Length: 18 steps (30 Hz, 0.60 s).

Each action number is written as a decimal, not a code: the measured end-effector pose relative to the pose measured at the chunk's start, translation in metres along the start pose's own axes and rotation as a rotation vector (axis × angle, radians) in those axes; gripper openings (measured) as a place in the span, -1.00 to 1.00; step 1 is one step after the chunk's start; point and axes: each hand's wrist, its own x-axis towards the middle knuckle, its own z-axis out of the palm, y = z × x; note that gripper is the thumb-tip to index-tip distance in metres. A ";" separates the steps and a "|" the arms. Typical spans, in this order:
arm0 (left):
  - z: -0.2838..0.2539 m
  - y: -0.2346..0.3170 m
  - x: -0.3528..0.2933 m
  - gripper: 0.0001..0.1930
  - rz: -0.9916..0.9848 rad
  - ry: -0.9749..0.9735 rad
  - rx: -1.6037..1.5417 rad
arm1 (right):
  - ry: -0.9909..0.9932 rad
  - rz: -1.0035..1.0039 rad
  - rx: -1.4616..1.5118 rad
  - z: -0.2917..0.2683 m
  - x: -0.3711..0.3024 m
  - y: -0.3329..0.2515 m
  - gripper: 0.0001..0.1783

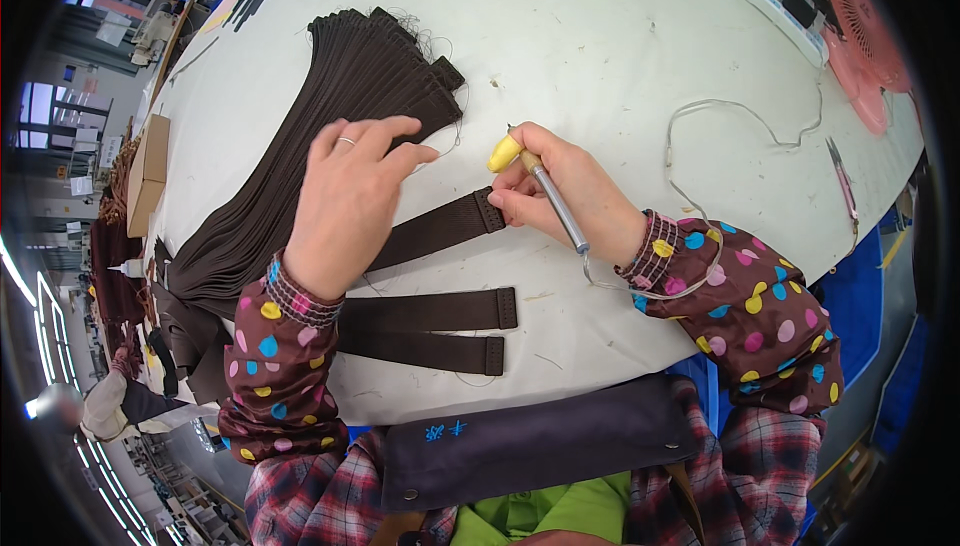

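My right hand (582, 184) grips a soldering-iron-like pen (553, 204) with a grey handle and a cord. A yellow cover (505, 154) shows at its fingers. The same hand's fingertips touch the end of a dark brown elastic strap (440, 228), which has a row of small loops or holes at its tip. My left hand (350, 191), wearing a ring, is over the large fanned bundle of dark straps (270, 146), fingers apart and seemingly holding nothing. Two more straps, an upper one (430, 310) and a lower one (425, 350), lie nearer me. Loose threads hang from the bundle's ends.
The white table (590, 36) carries a power strip (775, 11) and a pink fan (865, 36) at the far right. Pink-handled tweezers or snips (843, 186) lie near the right edge. The pen's cord (672, 156) loops across the right side. A cardboard box (148, 176) stands left.
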 end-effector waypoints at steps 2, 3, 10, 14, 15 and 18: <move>0.006 0.009 0.000 -0.83 -0.168 -0.098 -0.629 | -0.003 0.000 -0.001 0.002 0.001 0.000 -0.71; 0.009 0.015 0.001 -0.84 -0.265 -0.130 -0.847 | -0.003 0.001 -0.003 0.003 0.001 0.000 -0.71; 0.036 0.019 -0.001 -0.81 -0.449 -0.384 -1.378 | 0.014 0.033 0.013 0.001 -0.002 -0.005 -0.73; 0.033 0.021 -0.011 -0.84 -0.350 -0.578 -1.562 | 0.089 -0.011 -0.072 -0.005 -0.002 -0.010 -0.76; 0.029 0.021 -0.014 -0.84 -0.243 -0.624 -1.493 | 0.118 -0.021 -0.110 -0.007 -0.001 -0.011 -0.77; 0.017 0.013 -0.007 -0.86 -0.093 -0.648 -1.262 | 0.123 -0.035 -0.182 -0.009 0.000 -0.012 -0.78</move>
